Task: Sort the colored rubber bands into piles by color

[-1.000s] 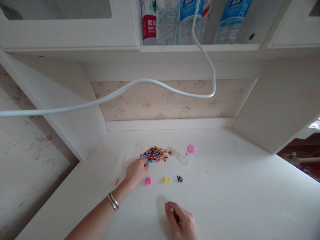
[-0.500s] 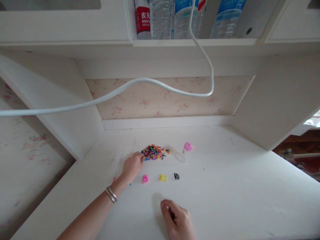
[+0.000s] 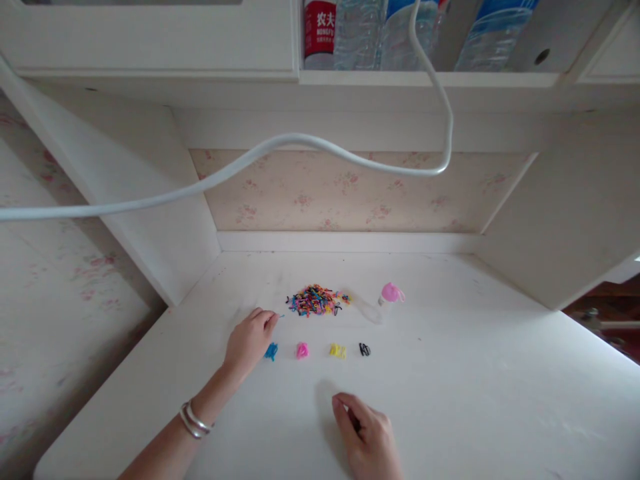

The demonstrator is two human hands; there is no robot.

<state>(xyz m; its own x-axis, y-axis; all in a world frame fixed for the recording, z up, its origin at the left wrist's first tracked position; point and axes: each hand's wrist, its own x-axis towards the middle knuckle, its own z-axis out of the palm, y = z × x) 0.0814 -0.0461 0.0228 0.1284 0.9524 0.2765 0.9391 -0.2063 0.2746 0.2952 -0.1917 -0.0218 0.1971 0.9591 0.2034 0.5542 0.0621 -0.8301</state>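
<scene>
Your left grip (image 3: 250, 339) pinches what seems a thin blue elastic band (image 3: 282, 316); at its two o'clock lies a loose multicoloured elastic-band heap (image 3: 314, 301). Your right grip (image 3: 366, 432) curls closed.

A loose, multicoloured heap (image 3: 315, 301) lies behind a row of blue bands (image 3: 271, 351), pink bands (image 3: 303, 350), yellow bands (image 3: 337, 351) and black bands (image 3: 365, 349).

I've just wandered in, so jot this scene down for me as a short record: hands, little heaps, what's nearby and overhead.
Left hand: pinching a tiny bluish band
Right hand: loosely closed; contents can't be seen
Mixed pile: small bands, many colours, heaped
Row, left to right: blue cluster, pink cluster, yellow cluster, black cluster
Right of pile: pink-topped item
Surface: white tabletop
Overhead: plastic bottles, white cable
</scene>
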